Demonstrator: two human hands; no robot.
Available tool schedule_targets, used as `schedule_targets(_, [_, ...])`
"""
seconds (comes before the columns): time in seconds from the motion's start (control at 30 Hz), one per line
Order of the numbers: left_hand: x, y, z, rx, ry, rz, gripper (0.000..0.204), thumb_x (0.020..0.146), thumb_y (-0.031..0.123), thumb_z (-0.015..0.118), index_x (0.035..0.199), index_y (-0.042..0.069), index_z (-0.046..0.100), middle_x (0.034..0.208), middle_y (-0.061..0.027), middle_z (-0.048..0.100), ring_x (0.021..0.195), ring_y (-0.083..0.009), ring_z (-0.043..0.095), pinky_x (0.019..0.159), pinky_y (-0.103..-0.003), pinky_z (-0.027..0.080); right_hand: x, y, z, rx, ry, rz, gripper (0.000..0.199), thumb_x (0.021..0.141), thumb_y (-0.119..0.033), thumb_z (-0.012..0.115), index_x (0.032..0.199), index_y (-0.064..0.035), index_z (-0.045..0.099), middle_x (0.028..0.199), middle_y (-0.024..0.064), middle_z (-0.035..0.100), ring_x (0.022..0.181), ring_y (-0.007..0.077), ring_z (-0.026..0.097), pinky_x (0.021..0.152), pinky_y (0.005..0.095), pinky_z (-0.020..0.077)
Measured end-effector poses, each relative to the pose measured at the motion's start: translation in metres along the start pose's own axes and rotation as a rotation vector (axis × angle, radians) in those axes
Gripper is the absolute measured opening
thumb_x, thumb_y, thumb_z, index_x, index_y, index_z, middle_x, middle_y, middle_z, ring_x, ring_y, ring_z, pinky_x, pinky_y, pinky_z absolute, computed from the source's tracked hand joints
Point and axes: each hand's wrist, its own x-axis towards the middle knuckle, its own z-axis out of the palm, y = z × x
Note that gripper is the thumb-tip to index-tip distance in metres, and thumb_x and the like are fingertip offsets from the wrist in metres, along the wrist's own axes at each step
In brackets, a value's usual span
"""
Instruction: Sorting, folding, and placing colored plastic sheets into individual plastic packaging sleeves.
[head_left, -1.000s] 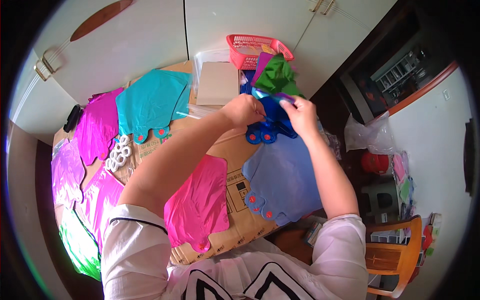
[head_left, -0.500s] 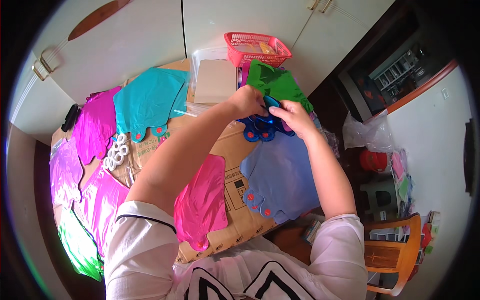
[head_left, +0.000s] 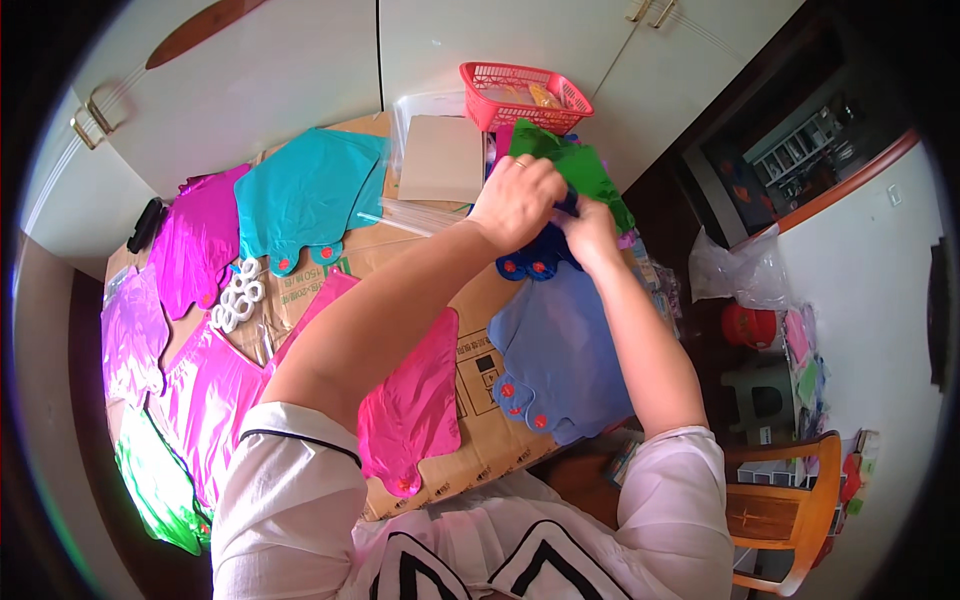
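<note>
Both hands are together above the far right part of the table, closed on a shiny dark-blue foil piece [head_left: 546,254] that looks like an uninflated balloon. My left hand [head_left: 519,200] has its fingers curled over the top of it, the back of the hand upward. Close beside it, my right hand [head_left: 590,236] pinches the same piece; its fingertips are partly hidden. Rounded tabs with red dots hang below the hands. Behind them lies a green foil piece [head_left: 600,185]. A greyish-blue stack of similar pieces [head_left: 562,350] lies nearer to me.
Cardboard [head_left: 480,445] covers the table. Teal [head_left: 310,190], magenta [head_left: 200,240] and pink [head_left: 415,400] foil pieces lie to the left, near white rings [head_left: 238,298]. A beige card [head_left: 442,158] and a pink basket [head_left: 525,97] stand at the back. A wooden chair [head_left: 800,500] is right.
My left hand has turned over the dark-blue foil, its back now upward. My right hand has drawn in closer, and the blue foil is more covered. The view has shifted slightly.
</note>
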Motion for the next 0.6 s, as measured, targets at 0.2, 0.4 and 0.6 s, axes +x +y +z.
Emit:
schedule_targets(0.2, [-0.037, -0.011, 0.005, -0.010, -0.295, -0.066, 0.027, 0.082, 0.029, 0.069, 0.104, 0.014, 0.069, 0.106, -0.0063, 0.061, 0.106, -0.0279, 0.057, 0.094, -0.041, 0.045, 0.031, 0.018, -0.029, 0.779, -0.042, 0.477, 0.020, 0.078, -0.008, 0.075, 0.095, -0.0024, 0.065, 0.083, 0.0088, 0.068, 0.072, 0.0210, 0.066, 0.070, 0.0381, 0.0548])
schedule_targets(0.4, [-0.026, -0.006, 0.010, -0.126, -0.308, -0.116, 0.026, 0.082, 0.028, 0.070, 0.105, 0.014, 0.071, 0.108, -0.0076, 0.062, 0.104, -0.0295, 0.059, 0.094, -0.039, 0.047, 0.081, 0.068, -0.239, 0.876, 0.747, 0.338, 0.029, 0.083, -0.005, 0.073, 0.110, -0.0095, 0.064, 0.110, 0.0062, 0.066, 0.100, 0.0261, 0.063, 0.086, 0.0461, 0.0513])
schedule_targets(0.6, [-0.037, -0.019, 0.005, -0.118, -0.217, -0.089, 0.026, 0.080, 0.024, 0.072, 0.102, 0.011, 0.071, 0.102, -0.0083, 0.064, 0.101, -0.0297, 0.059, 0.091, -0.042, 0.047, 0.011, -0.027, -0.259, 0.418, 0.704, -0.010, 0.024, 0.084, -0.008, 0.074, 0.101, 0.0048, 0.065, 0.093, 0.0125, 0.070, 0.076, 0.0204, 0.068, 0.072, 0.0311, 0.0554])
